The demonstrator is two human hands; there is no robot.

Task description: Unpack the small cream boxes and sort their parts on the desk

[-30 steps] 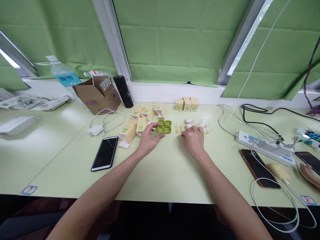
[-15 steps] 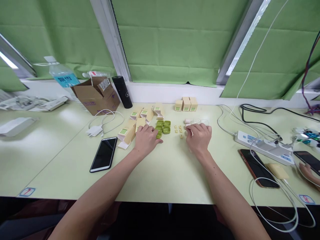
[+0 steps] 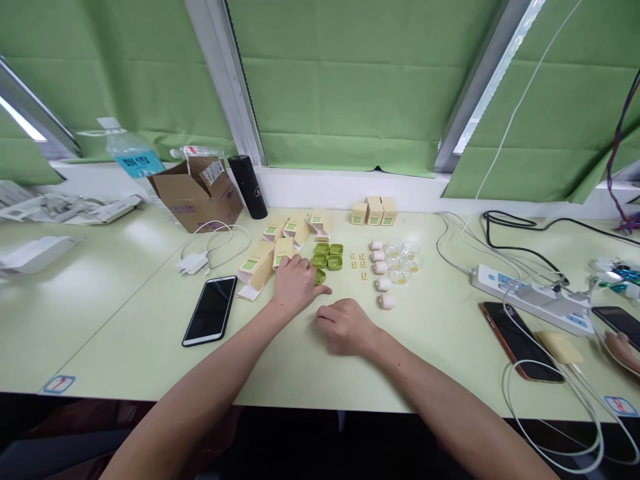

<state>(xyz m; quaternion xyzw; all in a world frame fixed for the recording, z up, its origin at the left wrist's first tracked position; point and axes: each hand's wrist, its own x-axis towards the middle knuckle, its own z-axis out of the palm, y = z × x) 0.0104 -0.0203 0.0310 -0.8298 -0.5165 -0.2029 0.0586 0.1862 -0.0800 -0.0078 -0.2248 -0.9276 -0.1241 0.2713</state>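
My left hand (image 3: 296, 285) rests on the table beside small green square containers (image 3: 335, 261), its thumb out to the right and its fingertips by an opened cream carton (image 3: 283, 249). It partly covers the nearest green container. My right hand (image 3: 346, 327) is low over the table in front of them, its fingers curled together toward the left; anything inside them is hidden. Tiny yellow pieces (image 3: 363, 275) lie in short rows right of the containers. Farther right are several pale pink cylinders (image 3: 381, 267) in a column and clear round plastic pieces (image 3: 400, 275) with yellow spots.
Upright cream cartons (image 3: 374, 211) stand at the back; opened ones (image 3: 257, 263) lie at left. A phone (image 3: 210, 311), charger (image 3: 193, 263), cardboard box (image 3: 197, 200) and black flask (image 3: 247, 187) are left. A power strip (image 3: 533, 298), second phone (image 3: 520, 340) and another person's hand (image 3: 623, 350) are right.
My right hand has moved left and nearer me, away from the pink cylinders, which now show in full. My left hand has stayed almost in place. The view has shifted slightly.
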